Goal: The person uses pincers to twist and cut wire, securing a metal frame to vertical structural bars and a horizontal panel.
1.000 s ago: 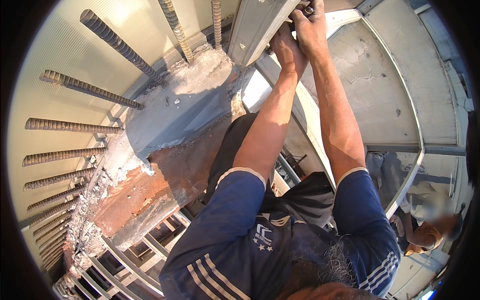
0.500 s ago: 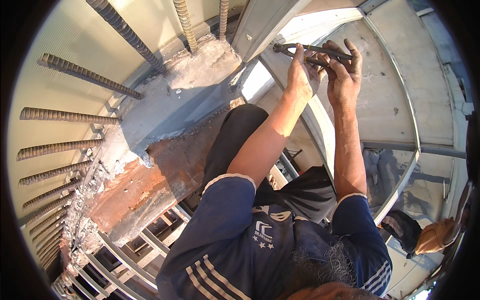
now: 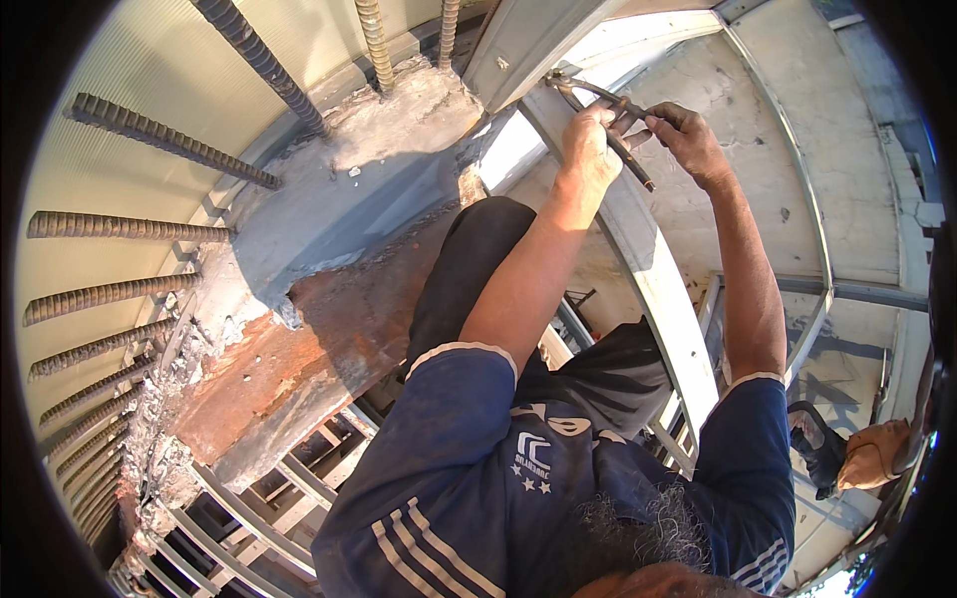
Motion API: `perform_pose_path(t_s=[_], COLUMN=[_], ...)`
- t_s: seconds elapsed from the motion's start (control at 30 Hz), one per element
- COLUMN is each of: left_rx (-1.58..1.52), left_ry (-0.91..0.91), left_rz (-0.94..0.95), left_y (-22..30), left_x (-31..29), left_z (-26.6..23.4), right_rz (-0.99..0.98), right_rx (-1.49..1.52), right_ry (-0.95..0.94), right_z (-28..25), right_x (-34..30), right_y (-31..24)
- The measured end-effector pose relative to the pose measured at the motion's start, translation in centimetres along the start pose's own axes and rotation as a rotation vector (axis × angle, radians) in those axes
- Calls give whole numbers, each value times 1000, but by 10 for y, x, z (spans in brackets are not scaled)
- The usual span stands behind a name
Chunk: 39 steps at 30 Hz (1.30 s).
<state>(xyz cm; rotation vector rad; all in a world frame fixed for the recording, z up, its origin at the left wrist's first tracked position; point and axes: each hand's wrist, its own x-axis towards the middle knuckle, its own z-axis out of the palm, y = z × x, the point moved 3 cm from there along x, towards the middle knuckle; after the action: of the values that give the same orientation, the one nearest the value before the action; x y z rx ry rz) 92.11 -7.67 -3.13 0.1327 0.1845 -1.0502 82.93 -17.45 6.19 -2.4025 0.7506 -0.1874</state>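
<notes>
The left hand (image 3: 590,147), nearer the jaws, grips the pincers (image 3: 595,91), whose axis runs far-left to near-right; the right hand (image 3: 691,145) pinches the far handle (image 3: 630,104).

- You have two bare hands in view: one left hand (image 3: 588,149) and one right hand (image 3: 694,147).
- You have one dark, slim metal pincer-shaped tool (image 3: 620,152), with two long handles (image 3: 641,175).
- On the left you have at least eight ribbed, rust-brown steel bars (image 3: 130,226); more crowd together at the near left, too tight to count.
- You wear one navy fabric shirt (image 3: 424,439) with two short sleeves (image 3: 464,389), three pale stripes (image 3: 429,548) on the left sleeve and three small pale stars (image 3: 528,484) on the chest.
- You show two black-trousered legs (image 3: 474,259).
</notes>
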Motion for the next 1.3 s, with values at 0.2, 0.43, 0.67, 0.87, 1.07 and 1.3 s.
perform_pose_path(t_s=[0.2,0.43,0.67,0.87,1.07,1.3], left_rx=[-110,-644,-699,-783,-789,-749], left_ry=[-115,-290,-427,-369,-396,-83], left_rz=[13,77,181,154,336,304], left_y=[19,17,31,33,51,28], left_x=[-5,2,23,28,30,57], left_z=[11,43,59,60,80,75], right_rz=[-56,-216,-217,-415,-791,-472], right_rx=[-226,-491,-275,-253,-422,-758], right_ry=[9,61,215,248,332,-574], right_z=[-13,-35,-36,-34,-37,-42], right_x=[25,57,69,93,103,74], right_y=[-19,-120,-170,-159,-155,-205])
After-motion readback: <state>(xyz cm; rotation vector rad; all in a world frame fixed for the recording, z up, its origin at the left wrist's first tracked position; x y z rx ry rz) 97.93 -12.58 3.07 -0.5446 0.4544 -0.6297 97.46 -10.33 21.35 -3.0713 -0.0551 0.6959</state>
